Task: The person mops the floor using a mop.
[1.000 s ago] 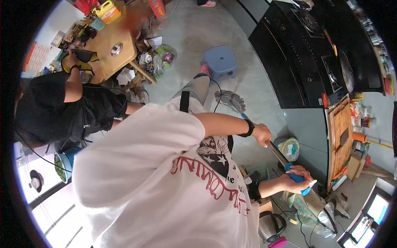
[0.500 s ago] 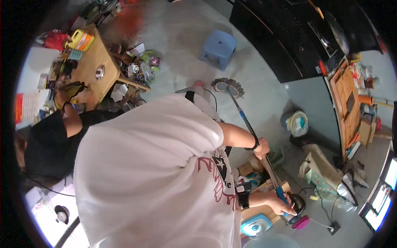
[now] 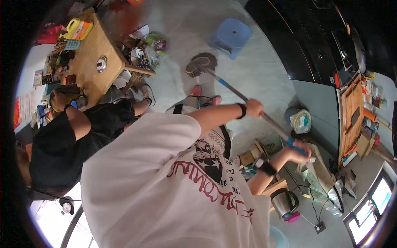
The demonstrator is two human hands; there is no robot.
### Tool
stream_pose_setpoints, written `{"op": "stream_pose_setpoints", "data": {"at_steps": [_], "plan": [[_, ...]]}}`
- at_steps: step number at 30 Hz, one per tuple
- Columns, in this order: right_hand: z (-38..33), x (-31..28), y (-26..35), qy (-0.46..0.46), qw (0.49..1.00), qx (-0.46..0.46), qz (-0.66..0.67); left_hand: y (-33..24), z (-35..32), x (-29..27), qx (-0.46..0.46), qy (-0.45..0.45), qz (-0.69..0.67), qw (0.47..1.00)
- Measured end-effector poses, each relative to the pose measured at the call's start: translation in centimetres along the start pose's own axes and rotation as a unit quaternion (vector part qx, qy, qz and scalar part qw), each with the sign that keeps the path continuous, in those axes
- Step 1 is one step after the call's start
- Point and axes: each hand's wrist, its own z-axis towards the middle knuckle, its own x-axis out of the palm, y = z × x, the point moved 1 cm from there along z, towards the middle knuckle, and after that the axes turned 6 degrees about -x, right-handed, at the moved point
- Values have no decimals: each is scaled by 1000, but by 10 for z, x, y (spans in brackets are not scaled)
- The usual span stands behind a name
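Note:
A long-handled mop (image 3: 234,91) slants across the view, its grey-brown fringed head (image 3: 211,61) on the floor beyond my feet. My left hand (image 3: 254,108) reaches across my body and is closed around the middle of the grey pole. At the blue grip near the pole's upper end, my right hand (image 3: 299,153) is wrapped round the handle, with a dark band on its wrist. The mop head lies just beyond my pink shoe (image 3: 196,91).
Left, a person in black (image 3: 53,151) sits by a wooden table (image 3: 93,49). Bags and clutter (image 3: 144,56) lie beside it. A blue stool (image 3: 232,35) stands far ahead. At right are a lined bin (image 3: 301,122) and dark cabinets (image 3: 289,37); near right, a steel kettle (image 3: 283,202) and cables.
The mop head has moved left and farther away over the floor. Both my hands have shifted up in the view with the pole, and the kettle has come into fuller view.

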Motion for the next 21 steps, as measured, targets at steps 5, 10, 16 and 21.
{"op": "stream_pose_setpoints", "data": {"at_steps": [5, 10, 16, 21], "plan": [[-86, 135, -36, 153, 971, 150, 104, 96, -27, -111, -110, -139, -3, 984], [-204, 204, 15, 346, 915, 68, 196, 163, -101, -192, -104, -225, 17, 969], [-243, 185, 100, 740, 647, 21, 184, 181, -193, -191, -44, -285, -45, 957], [-214, 83, 89, 736, 669, 22, 102, 155, -189, -125, -99, -159, -19, 982]]}}
